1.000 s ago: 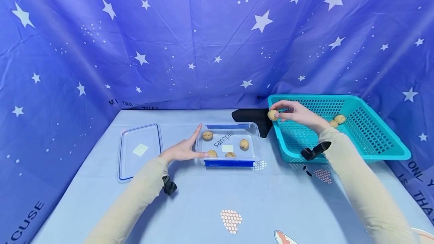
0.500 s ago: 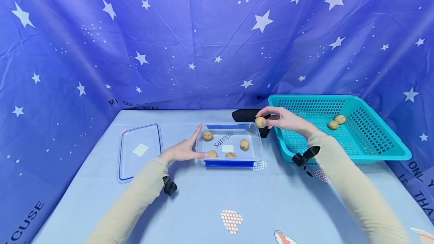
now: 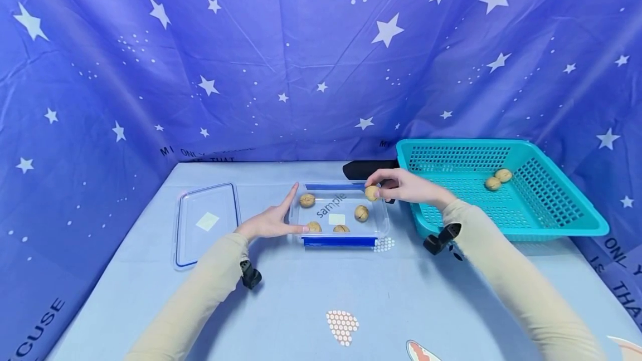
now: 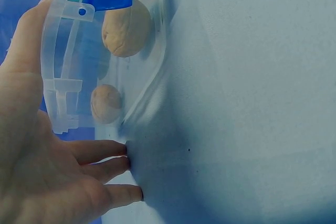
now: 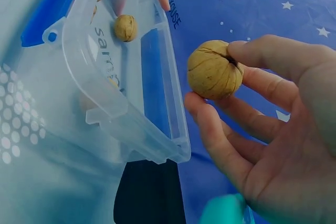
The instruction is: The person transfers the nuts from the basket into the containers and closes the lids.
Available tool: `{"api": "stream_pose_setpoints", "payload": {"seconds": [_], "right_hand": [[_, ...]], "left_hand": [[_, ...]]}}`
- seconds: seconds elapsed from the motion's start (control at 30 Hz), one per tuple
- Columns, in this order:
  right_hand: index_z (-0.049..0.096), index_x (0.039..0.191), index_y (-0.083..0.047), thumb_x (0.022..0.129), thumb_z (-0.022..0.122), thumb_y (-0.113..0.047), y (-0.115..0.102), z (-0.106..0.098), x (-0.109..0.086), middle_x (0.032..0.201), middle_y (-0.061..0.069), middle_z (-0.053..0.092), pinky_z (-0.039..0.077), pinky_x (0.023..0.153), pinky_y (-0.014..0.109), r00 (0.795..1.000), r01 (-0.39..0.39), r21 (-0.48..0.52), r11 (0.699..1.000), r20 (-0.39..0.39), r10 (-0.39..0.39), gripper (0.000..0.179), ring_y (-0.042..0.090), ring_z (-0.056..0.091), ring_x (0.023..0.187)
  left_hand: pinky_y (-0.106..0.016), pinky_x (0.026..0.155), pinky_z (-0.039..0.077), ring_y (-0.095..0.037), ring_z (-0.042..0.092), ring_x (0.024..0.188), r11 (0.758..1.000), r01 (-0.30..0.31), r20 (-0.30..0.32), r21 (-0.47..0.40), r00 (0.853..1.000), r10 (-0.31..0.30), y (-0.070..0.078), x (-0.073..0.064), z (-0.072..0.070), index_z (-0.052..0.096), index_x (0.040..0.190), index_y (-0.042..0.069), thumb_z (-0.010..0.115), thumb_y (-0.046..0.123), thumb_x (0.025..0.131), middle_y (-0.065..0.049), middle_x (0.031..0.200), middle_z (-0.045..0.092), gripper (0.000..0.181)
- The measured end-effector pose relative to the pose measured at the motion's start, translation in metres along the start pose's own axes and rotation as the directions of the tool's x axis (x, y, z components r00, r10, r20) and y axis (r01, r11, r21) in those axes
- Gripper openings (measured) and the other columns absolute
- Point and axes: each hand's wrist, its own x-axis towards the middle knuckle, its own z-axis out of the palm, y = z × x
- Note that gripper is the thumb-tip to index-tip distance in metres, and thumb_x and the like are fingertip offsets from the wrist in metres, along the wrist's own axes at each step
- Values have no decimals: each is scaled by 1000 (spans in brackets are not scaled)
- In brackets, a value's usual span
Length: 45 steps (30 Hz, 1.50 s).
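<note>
My right hand (image 3: pixel 413 187) pinches a walnut (image 5: pixel 212 69) between thumb and fingertips, over the right end of a clear plastic box (image 3: pixel 383 222) with blue clips. Inside the box lie several walnuts, one at the back left (image 3: pixel 307 200) and one toward the right (image 3: pixel 361 213). With thumb and fingers spread, my left hand (image 3: pixel 271 222) touches the left end of the box. Its thumb lies along the rim, and in the left wrist view the other fingers reach down by the table.
The box's clear lid (image 3: pixel 208 227) with a blue seal lies on the table at left. A turquoise basket (image 3: pixel 551 199) at right holds two walnuts (image 3: pixel 494 184). A black object (image 3: pixel 363 170) lies behind the box, beside the basket. A starry curtain hangs behind.
My right hand has carried the walnut leftward from the basket's left edge to over the box's right end. The left hand and the box have stayed in place.
</note>
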Motion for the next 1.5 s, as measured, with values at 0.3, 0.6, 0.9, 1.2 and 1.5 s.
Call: {"api": "stream_pose_setpoints", "payload": {"seconds": [0.3,0.6,0.9,1.2,1.5], "right_hand": [[59,120,1,96,57,-3,0,6,4,120,13,59,52,87,40,999,28,-78,997,28,-26,25,28,59,102],[61,116,1,93,58,0,2,5,5,114,12,61,51,88,40,997,56,-103,993,61,-50,23,33,57,104],[61,118,0,94,57,2,4,4,7,118,13,61,50,93,42,1000,21,-107,994,11,-19,25,38,57,109],[62,120,-4,97,58,-9,1,-2,-4,118,11,63,52,86,39,998,2,-85,996,-65,-8,24,33,58,108],[63,120,-5,97,58,-11,0,-17,-16,116,13,63,50,89,39,989,-4,-126,992,-147,-15,24,25,58,108]], "left_hand": [[-59,108,28,-51,41,126,1000,-2,-2,-8,1000,2,-2,2,1,-18,153,27,70,52,83,-27,153,20,115],[-57,109,28,-50,40,127,1000,2,-7,-12,1000,-2,-1,2,1,-19,152,30,70,53,83,-27,152,21,115],[-58,108,28,-51,41,126,1000,11,-8,-14,1000,-11,-1,2,1,-19,151,34,70,53,82,-28,152,22,115],[-57,109,29,-50,42,125,1000,19,-4,-3,1000,-19,-2,2,1,-20,151,35,70,55,82,-27,152,22,115],[-57,109,29,-50,41,126,1000,14,-7,-9,1000,-14,-2,2,1,-20,151,35,71,51,83,-26,153,21,114]]}}
